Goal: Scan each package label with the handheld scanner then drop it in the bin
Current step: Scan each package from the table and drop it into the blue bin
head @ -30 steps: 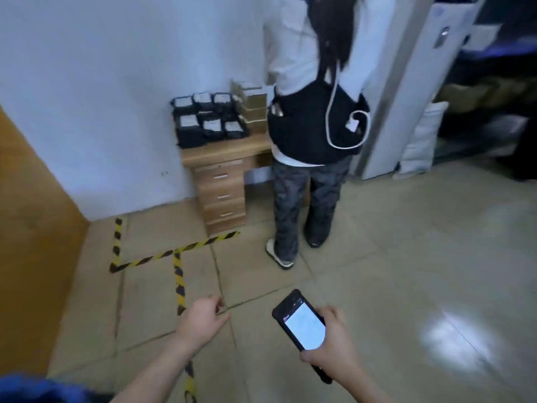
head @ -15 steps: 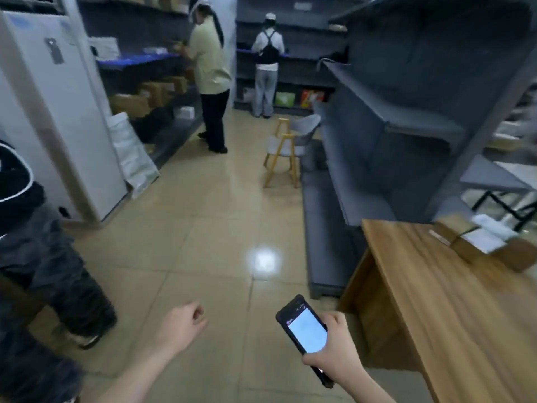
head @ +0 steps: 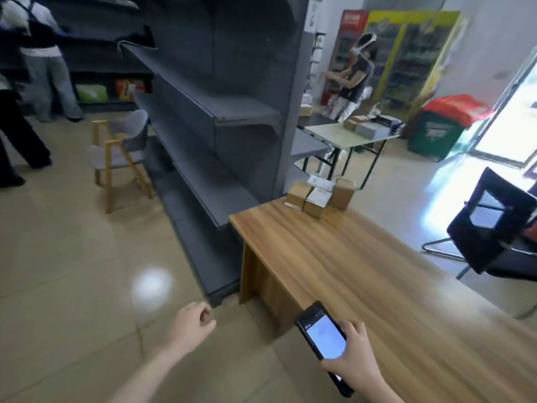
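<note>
Nearest, the right hand point(head: 353, 359) has its fingers curled round the scanner point(head: 322, 341), a dark handheld with a lit white screen facing up, held over the counter's near left edge. The left hand point(head: 191, 327) hangs over the floor point(head: 72, 271) with its fingers loosely curled and nothing in it. The floor is glossy beige tile.

The counter point(head: 363, 271) is pale wood. At its far left corner sit the packages point(head: 316, 196), small brown boxes close together with white labels whose print is too blurred to read. Grey metal shelves point(head: 209, 117) stand against that corner, and a black office chair point(head: 494, 228) stands off the right edge.

Farther off are a wooden chair point(head: 119, 152), a folding table point(head: 348, 135) with a person point(head: 353, 80) beside it, and glass-door fridges point(head: 406, 53) whose signs are unreadable.
</note>
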